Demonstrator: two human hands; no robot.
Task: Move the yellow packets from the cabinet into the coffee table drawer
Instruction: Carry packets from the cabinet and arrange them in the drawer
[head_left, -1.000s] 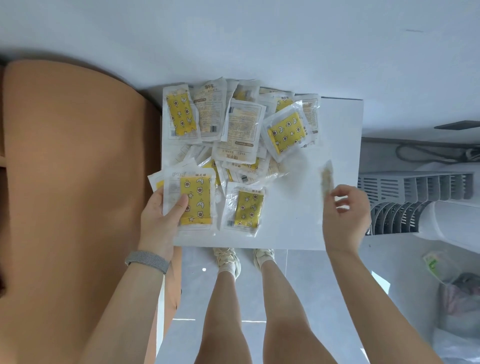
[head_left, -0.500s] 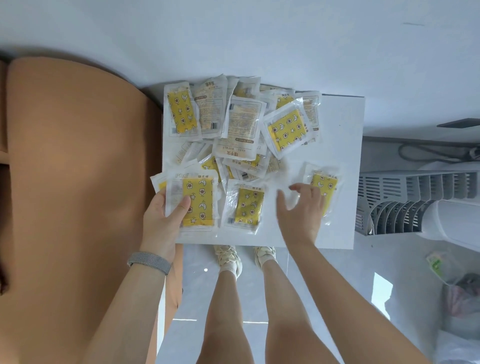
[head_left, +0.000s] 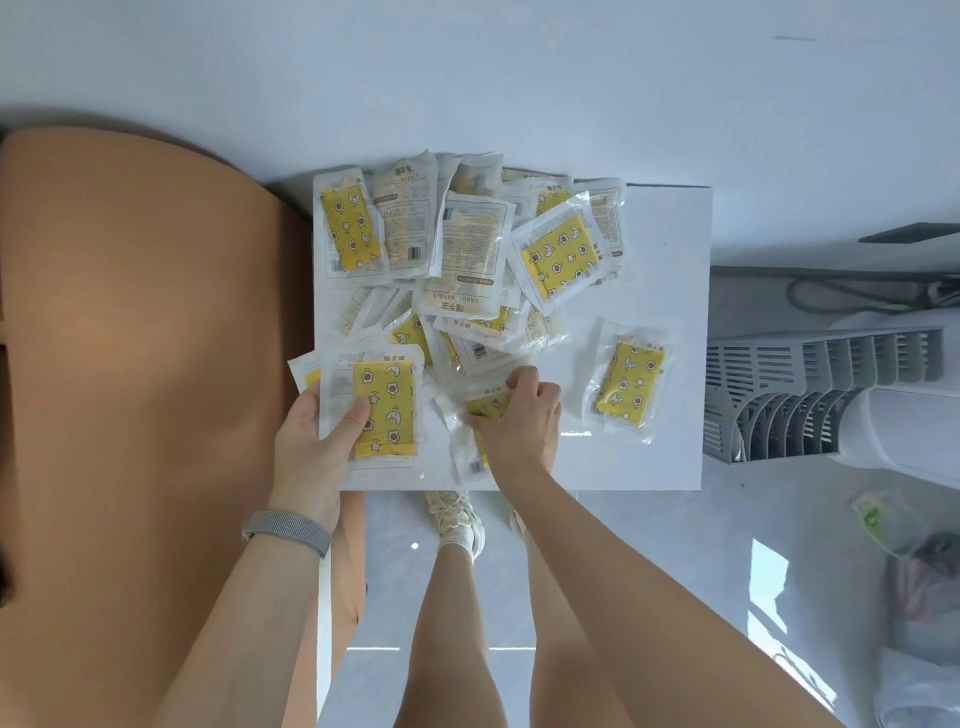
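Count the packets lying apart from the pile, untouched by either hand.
1: a single yellow packet lies alone right of the pile. The left hand grips a small stack; the right hand pinches another packet. The pile may hide more.

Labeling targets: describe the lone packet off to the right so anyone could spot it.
On the white cabinet top, look right of the packet pile. The lone yellow packet lies flat by itself beyond the right hand, touching no other packet or hand.
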